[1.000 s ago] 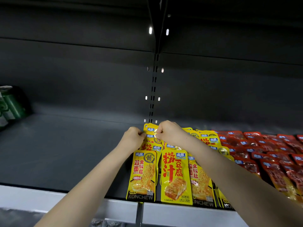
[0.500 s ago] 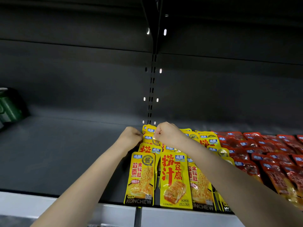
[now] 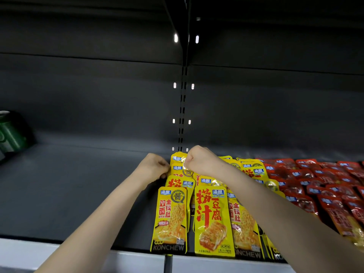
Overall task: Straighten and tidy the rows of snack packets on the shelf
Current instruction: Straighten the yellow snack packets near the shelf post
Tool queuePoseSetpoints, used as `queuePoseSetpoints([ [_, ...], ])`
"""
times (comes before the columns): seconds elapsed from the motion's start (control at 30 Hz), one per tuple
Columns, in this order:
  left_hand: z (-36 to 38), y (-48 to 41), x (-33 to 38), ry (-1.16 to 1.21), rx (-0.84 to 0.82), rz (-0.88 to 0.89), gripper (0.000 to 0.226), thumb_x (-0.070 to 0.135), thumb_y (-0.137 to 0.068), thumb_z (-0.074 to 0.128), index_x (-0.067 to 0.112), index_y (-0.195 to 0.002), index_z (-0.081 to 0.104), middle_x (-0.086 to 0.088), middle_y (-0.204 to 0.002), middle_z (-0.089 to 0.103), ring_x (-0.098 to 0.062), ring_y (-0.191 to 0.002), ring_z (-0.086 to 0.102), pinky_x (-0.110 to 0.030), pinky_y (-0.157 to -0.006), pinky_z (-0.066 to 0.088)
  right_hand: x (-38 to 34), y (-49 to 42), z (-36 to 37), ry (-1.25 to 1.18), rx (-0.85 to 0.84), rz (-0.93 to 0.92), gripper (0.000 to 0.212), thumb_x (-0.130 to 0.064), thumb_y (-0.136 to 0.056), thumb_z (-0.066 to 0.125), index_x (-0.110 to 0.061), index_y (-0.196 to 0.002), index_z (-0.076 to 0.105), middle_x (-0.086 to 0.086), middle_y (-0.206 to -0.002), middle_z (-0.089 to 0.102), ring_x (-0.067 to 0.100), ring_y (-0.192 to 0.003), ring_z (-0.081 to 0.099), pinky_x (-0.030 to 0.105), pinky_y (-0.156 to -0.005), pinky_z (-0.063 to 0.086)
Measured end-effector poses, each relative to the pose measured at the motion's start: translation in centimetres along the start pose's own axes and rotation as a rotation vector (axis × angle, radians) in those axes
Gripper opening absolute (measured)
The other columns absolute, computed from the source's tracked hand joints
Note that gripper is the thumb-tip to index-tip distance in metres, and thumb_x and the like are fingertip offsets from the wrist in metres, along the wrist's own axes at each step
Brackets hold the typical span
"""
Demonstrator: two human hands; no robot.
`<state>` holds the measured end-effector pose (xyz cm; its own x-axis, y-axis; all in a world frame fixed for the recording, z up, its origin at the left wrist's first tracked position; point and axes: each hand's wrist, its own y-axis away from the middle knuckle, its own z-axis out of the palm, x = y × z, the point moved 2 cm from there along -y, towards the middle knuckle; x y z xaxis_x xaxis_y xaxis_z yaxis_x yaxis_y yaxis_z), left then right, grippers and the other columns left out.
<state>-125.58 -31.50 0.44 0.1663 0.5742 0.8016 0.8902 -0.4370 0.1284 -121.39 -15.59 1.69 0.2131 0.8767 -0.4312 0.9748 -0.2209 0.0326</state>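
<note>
Dimly lit grey shelf bears yellow packets.

On the right half of the shelf snack packets lie in rows, with what seem cans far left.

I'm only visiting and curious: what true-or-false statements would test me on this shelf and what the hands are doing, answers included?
1. The left hand and right hand both work at the back end of the yellow packets. True.
2. The red packets lie to the left of the yellow ones. False: they lie to the right.
3. A green can sits at the far left of the shelf. True.
4. The right hand holds a red packet. False: its grip is on a yellow packet at the back of the row.
</note>
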Motion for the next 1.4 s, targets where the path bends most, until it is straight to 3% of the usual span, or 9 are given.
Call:
queuePoseSetpoints([
  [0.2,0.0,0.1,0.0,0.041,-0.047,-0.067,0.019,0.009,-0.093,0.051,0.006,-0.083,0.067,-0.003,-0.060,0.058,-0.004,-0.044,0.050,-0.013,-0.046,0.040,0.1,-0.3,0.0,-0.009,0.014,0.020,0.022,-0.013,-0.076,0.057,0.005,-0.084,0.066,0.014,-0.079,0.069,0.027,-0.078,0.066,0.037,-0.066,0.053],
  [0.27,0.1,0.4,-0.1,0.069,-0.049,-0.084,0.023,0.010,-0.095,0.047,0.009,-0.078,0.063,-0.003,-0.061,0.060,-0.004,-0.044,0.054,-0.014,-0.046,0.042,0.2,-0.2,0.0,-0.004,0.040,0.002,0.018,-0.012,-0.076,0.055,0.002,-0.074,0.066,0.015,-0.078,0.070,0.030,-0.080,0.068,0.045,-0.074,0.058],
  [0.37,-0.1,1.0,-0.1,0.034,-0.057,-0.094,0.022,0.017,-0.098,0.044,0.011,-0.084,0.060,-0.004,-0.069,0.063,-0.009,-0.049,0.057,-0.016,-0.047,0.042,0.0,0.7,-0.4,0.031,0.094,-0.059,0.025,-0.008,-0.081,0.047,-0.001,-0.058,0.052,0.011,-0.056,0.042,0.024,-0.051,0.038,0.045,-0.065,0.055],
  [0.47,-0.8,2.1,0.1,-0.095,-0.111,-0.110,0.029,0.029,-0.100,0.042,0.008,-0.097,0.061,-0.004,-0.077,0.065,-0.012,-0.057,0.057,-0.020,-0.052,0.045,-0.5,2.1,-1.2,0.072,0.136,-0.118,0.025,-0.012,-0.089,0.047,-0.001,-0.077,0.066,0.015,-0.063,0.051,0.019,-0.048,0.039,0.034,-0.056,0.048],
  [0.77,-0.7,5.2,-0.7,-0.254,-0.365,-0.084,0.034,0.040,-0.095,0.050,0.012,-0.077,0.058,0.003,-0.065,0.067,-0.006,-0.048,0.060,-0.014,-0.047,0.043,-1.1,6.0,-0.6,0.333,0.009,-0.168,0.023,-0.023,-0.090,0.056,-0.012,-0.071,0.062,0.003,-0.075,0.061,0.026,-0.082,0.058,0.036,-0.072,0.047],
  [1.0,-0.1,5.9,-0.4,-0.281,-0.286,-0.018,0.026,0.028,-0.094,0.055,0.013,-0.073,0.051,0.001,-0.060,0.062,-0.002,-0.043,0.058,-0.012,-0.043,0.041,-0.8,4.7,-0.1,0.228,0.004,-0.114,0.029,-0.010,-0.088,0.049,-0.011,-0.059,0.048,0.008,-0.061,0.046,0.030,-0.065,0.052,0.041,-0.070,0.054],
  [1.13,0.4,6.0,-0.3,-0.232,-0.257,-0.009,0.019,0.028,-0.093,0.057,0.012,-0.083,0.052,0.000,-0.062,0.063,-0.003,-0.044,0.058,-0.014,-0.046,0.045,-1.0,4.8,-0.2,0.246,0.013,-0.116,0.036,-0.007,-0.088,0.041,-0.015,-0.055,0.029,0.005,-0.058,0.025,0.026,-0.060,0.033,0.033,-0.056,0.033],
  [1.27,0.4,5.8,0.1,-0.256,-0.219,0.013,0.019,0.029,-0.093,0.057,0.011,-0.089,0.053,0.000,-0.063,0.063,-0.003,-0.044,0.056,-0.014,-0.044,0.043,-0.7,4.7,0.0,0.263,0.030,-0.109,0.037,-0.010,-0.088,0.042,-0.015,-0.055,0.029,0.004,-0.059,0.029,0.026,-0.060,0.036,0.030,-0.050,0.028],
  [1.4,0.2,6.1,0.1,-0.309,-0.243,-0.023,0.029,0.038,-0.095,0.050,0.010,-0.090,0.053,-0.001,-0.066,0.063,-0.009,-0.049,0.059,-0.017,-0.047,0.046,-0.3,5.2,-1.0,0.182,0.137,-0.097,0.038,-0.023,-0.094,0.043,-0.014,-0.057,0.037,0.005,-0.059,0.043,0.028,-0.059,0.044,0.035,-0.059,0.042],
])
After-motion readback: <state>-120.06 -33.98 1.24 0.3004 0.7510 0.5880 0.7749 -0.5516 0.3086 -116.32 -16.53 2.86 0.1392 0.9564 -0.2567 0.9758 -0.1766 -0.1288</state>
